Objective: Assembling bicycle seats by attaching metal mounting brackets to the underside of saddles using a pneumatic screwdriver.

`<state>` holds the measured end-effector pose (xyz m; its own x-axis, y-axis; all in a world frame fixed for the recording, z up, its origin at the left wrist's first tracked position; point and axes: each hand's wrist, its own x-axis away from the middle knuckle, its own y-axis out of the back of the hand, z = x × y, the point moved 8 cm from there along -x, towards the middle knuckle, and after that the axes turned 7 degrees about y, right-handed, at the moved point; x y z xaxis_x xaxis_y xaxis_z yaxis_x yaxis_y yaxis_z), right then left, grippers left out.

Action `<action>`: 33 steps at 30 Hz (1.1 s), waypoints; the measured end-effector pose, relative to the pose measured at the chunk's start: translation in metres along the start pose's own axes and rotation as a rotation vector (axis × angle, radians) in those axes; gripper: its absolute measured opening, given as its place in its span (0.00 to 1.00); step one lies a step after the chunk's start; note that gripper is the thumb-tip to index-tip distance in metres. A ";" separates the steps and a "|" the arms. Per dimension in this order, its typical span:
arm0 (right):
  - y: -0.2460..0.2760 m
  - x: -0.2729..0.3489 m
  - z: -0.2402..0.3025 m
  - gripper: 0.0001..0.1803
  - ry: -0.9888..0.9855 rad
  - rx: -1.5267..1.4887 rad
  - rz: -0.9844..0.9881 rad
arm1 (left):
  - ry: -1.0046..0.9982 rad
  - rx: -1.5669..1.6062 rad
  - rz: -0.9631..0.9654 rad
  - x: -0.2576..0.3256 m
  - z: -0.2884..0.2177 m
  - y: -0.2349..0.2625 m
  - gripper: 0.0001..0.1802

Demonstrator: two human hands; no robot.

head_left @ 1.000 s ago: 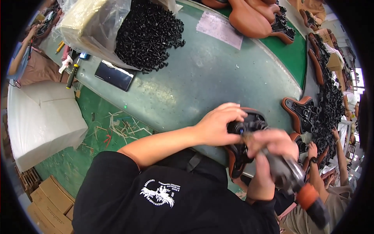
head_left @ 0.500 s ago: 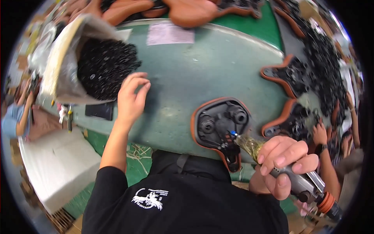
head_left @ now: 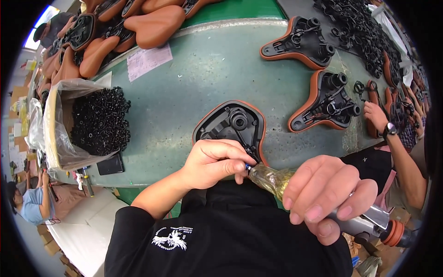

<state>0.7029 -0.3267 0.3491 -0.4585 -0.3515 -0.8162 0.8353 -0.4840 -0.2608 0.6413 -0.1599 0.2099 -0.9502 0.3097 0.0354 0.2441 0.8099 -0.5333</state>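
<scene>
My right hand (head_left: pixel 330 196) is wrapped round a power screwdriver (head_left: pixel 267 179), a metal-bodied tool with an orange ring at its rear and clear yellowish wrapping over its nose. Its blue tip meets the fingers of my left hand (head_left: pixel 210 164). Thumb and forefinger are pinched there; whatever small thing they hold is hidden. Just beyond both hands, a bicycle saddle (head_left: pixel 226 127) lies upside down on the green table, its black underside with a round spring showing and brown edging around it. My left hand covers its nearer part.
An open box (head_left: pixel 50 131), lined with plastic, holds many small black parts at the left, with a dark phone-like slab (head_left: pixel 110 165) beside it. Two upturned saddles (head_left: pixel 323 101) lie to the right. More saddles (head_left: pixel 154 25) are piled far left. A co-worker's hand (head_left: pixel 376 115) is at the right.
My left hand has moved from beside the parts box to the screwdriver's tip, its fingers now pinched. My head's view has shifted, and the tool sits in front of the saddle.
</scene>
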 end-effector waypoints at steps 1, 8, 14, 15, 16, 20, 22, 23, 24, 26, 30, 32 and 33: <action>0.000 0.000 0.003 0.19 0.010 -0.053 0.020 | 0.085 0.005 -0.031 -0.001 -0.001 -0.004 0.12; 0.022 0.004 0.022 0.19 0.183 0.249 -0.062 | -0.369 -1.506 -0.375 -0.037 -0.060 0.009 0.29; 0.019 0.014 0.026 0.20 0.077 0.322 -0.010 | -0.409 -1.634 -0.366 -0.033 -0.043 -0.003 0.20; 0.019 0.015 0.027 0.20 0.069 0.350 -0.045 | -0.461 -1.588 -0.382 -0.033 -0.044 -0.003 0.19; 0.019 0.017 0.027 0.20 0.058 0.377 -0.080 | -0.510 -1.540 -0.398 -0.032 -0.044 -0.004 0.19; 0.018 0.017 0.020 0.19 0.055 0.347 -0.111 | -0.500 -1.546 -0.444 -0.029 -0.043 0.001 0.18; 0.019 0.016 0.020 0.19 0.065 0.367 -0.115 | -0.302 -1.538 -0.377 -0.037 -0.037 0.014 0.24; 0.021 0.012 0.018 0.18 0.104 0.368 -0.111 | -0.319 -1.523 -0.320 -0.040 -0.044 0.020 0.32; 0.020 0.012 0.021 0.17 0.122 0.376 -0.112 | -0.323 -1.489 -0.261 -0.039 -0.048 0.020 0.40; 0.019 0.013 0.025 0.16 0.142 0.350 -0.121 | -0.338 -1.496 -0.083 -0.041 -0.056 0.029 0.49; 0.020 0.011 0.008 0.19 0.084 0.266 -0.043 | -0.070 -1.323 0.049 -0.070 -0.033 0.069 0.46; 0.019 0.014 0.003 0.20 0.055 0.260 -0.063 | -0.073 -1.253 0.073 -0.074 -0.018 0.072 0.39; 0.017 0.015 0.000 0.19 0.030 0.318 -0.071 | -0.122 -1.139 0.056 -0.074 -0.014 0.073 0.34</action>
<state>0.7101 -0.3404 0.3330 -0.4992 -0.2863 -0.8178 0.6629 -0.7340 -0.1476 0.7318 -0.1169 0.1805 -0.9298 0.3594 -0.0798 0.2610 0.7963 0.5457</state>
